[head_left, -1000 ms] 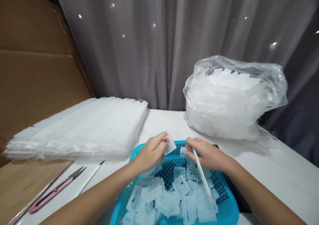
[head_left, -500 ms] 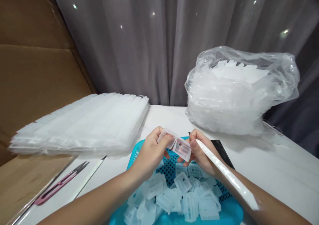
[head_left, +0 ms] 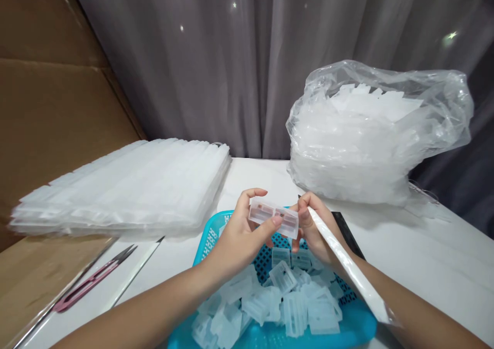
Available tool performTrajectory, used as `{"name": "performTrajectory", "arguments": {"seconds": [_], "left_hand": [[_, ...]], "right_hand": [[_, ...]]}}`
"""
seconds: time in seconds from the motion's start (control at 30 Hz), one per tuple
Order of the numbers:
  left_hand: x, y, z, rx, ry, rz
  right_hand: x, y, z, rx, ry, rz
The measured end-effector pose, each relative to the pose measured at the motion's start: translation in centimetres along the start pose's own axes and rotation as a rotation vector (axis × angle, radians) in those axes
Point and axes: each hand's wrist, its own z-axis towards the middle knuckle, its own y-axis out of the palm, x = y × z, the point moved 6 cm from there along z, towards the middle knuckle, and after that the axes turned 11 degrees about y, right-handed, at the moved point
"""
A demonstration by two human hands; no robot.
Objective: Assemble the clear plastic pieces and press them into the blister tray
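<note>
My left hand [head_left: 245,225] holds a small translucent plastic piece [head_left: 266,214] with compartments, its thumb lying across the front. The fingers of my right hand [head_left: 314,225] touch the right end of that piece. A long white tool with a dark tip [head_left: 347,264] is also gripped in my right hand, slanting down along the forearm. Below both hands is a blue perforated basket [head_left: 208,241] holding several similar translucent pieces [head_left: 295,313].
Layered white plastic sheets [head_left: 127,184] lie at the left, a clear bag [head_left: 355,143] of white pieces at the right. Pink-handled snips [head_left: 88,287] and a thin blade-tipped tool [head_left: 135,272] rest near brown cardboard [head_left: 42,282]. A dark flat item [head_left: 347,236] lies beside the basket.
The plastic piece has turned from a steep slant to nearly level, and its two sections now line up. My left thumb has moved right across it, and the left index finger has lifted.
</note>
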Motion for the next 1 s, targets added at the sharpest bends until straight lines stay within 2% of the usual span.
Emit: {"name": "performTrajectory", "arguments": {"seconds": [0.17,0.27,0.43,0.67,1.0], "left_hand": [[0.1,-0.4,0.0,0.042,0.036,0.048],[0.2,-0.3,-0.2,0.021,0.041,0.074],[0.3,-0.3,-0.4,0.005,0.065,0.117],[1.1,-0.8,-0.5,0.042,0.190,0.244],[1.5,-0.7,-0.5,0.071,0.238,0.334]], "right_hand": [[0.2,0.1,0.0,-0.010,-0.032,0.021],[-0.1,-0.2,0.1,0.017,-0.084,0.124],[-0.8,-0.3,0.1,-0.058,-0.020,0.328],[-1.4,0.6,-0.8,-0.191,0.076,0.203],[-1.6,0.6,-1.8,-0.069,0.116,0.042]]}}
